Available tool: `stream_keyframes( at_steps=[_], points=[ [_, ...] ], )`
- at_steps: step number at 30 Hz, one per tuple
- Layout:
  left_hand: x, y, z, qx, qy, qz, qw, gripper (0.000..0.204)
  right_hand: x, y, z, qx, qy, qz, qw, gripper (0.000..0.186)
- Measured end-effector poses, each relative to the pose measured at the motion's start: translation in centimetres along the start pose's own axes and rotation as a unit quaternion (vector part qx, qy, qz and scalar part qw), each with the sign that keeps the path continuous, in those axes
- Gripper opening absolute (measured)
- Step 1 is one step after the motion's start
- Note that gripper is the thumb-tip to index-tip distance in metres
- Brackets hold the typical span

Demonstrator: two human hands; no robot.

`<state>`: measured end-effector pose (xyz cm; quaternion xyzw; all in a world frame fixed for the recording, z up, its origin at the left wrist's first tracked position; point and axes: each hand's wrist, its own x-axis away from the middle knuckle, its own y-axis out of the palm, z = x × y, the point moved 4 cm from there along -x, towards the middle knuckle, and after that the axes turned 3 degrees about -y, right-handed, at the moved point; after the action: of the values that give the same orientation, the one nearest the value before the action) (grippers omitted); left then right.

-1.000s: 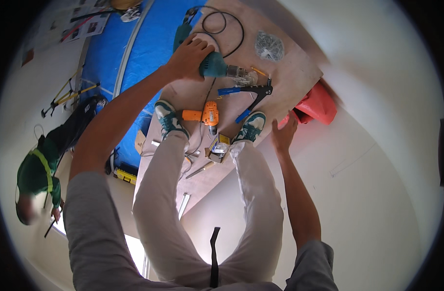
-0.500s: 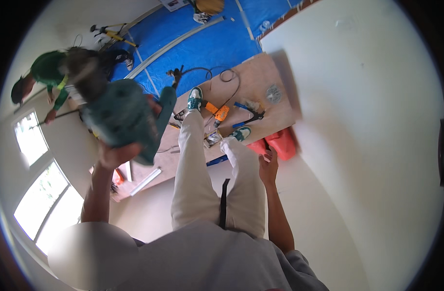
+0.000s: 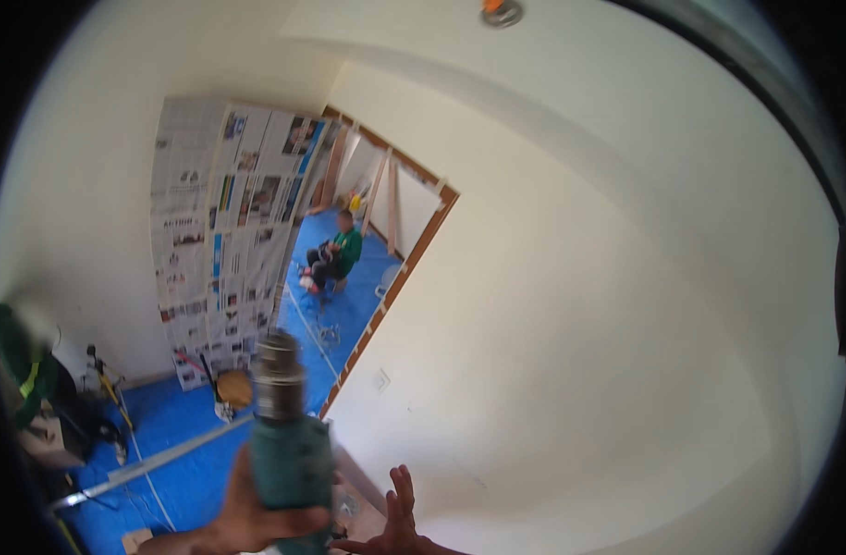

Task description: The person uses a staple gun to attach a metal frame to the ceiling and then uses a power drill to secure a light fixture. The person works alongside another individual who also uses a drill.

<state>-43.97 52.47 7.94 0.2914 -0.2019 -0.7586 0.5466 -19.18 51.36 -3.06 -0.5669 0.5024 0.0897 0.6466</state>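
Observation:
A teal power drill (image 3: 292, 462) with a metal chuck points upward at the lower middle of the head view, close to me. My left hand (image 3: 261, 518) is wrapped around its body. To the right of the drill my right hand (image 3: 400, 523) is raised with fingers apart and holds nothing. Its thumb reaches toward the bottom of the drill; whether they touch I cannot tell. The drill's lower end is cut off by the frame's edge.
Bare white wall (image 3: 580, 324) fills the right side, with a switch plate (image 3: 381, 381). A newspaper-covered door (image 3: 229, 213) stands beside a doorway where a person (image 3: 335, 254) sits low. Another person (image 3: 35, 370) works at the left. Blue sheeting (image 3: 178, 462) covers the floor, with a long metal bar (image 3: 164, 460).
My view has swung up from the board and tools at my feet to the wall and doorway. The drill has come upright in front of me; my right hand has left the red object.

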Motion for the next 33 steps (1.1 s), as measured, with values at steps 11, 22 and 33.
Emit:
stream_keyframes(
  at_steps=[11,22,33],
  points=[
    [-15.4,11.8,-3.6,-0.175,-0.119,-0.123,0.97,0.087,-9.4,-2.8,8.6,-0.061,0.088,0.209,0.972,0.075],
    [-28.1,16.9,21.5,-0.724,0.453,-0.08,0.513,0.07,-24.7,-1.8,14.0,-0.116,0.038,0.393,0.912,0.046],
    [-41.2,32.1,32.1,-0.668,0.741,0.059,-0.032,0.068,-29.5,-1.6,17.9,-0.267,-0.007,0.411,0.871,0.04]
  ],
)
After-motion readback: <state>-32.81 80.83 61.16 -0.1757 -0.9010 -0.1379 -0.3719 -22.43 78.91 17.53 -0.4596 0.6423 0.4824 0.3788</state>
